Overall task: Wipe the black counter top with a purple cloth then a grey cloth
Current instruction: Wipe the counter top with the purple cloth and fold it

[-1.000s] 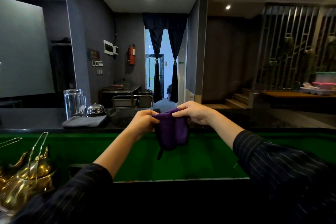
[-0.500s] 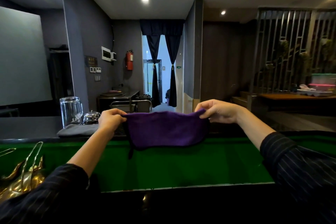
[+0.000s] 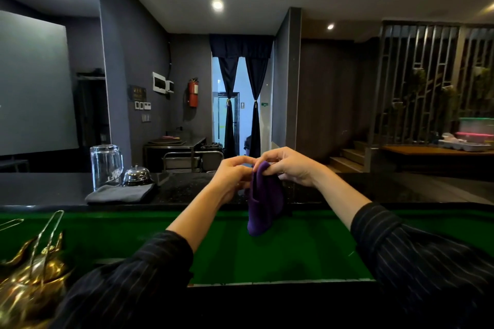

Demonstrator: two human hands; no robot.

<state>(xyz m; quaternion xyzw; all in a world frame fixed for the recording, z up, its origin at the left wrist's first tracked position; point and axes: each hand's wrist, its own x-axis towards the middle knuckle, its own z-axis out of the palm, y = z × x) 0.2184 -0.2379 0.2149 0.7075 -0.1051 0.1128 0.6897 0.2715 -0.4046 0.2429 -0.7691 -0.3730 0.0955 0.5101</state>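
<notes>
Right hand [image 3: 290, 168] pinches purple cloth [image 3: 264, 200], hiding its top.

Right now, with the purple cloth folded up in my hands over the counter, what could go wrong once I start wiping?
1. The upturned glass and service bell stand close together at the left of the black counter top; a wide sweep could knock them.
2. The grey cloth lies in front of them, so the counter under it may go unwiped.
3. The purple cloth hangs bunched from the right hand, with the left hand beside it; wiping like that covers little.
</notes>
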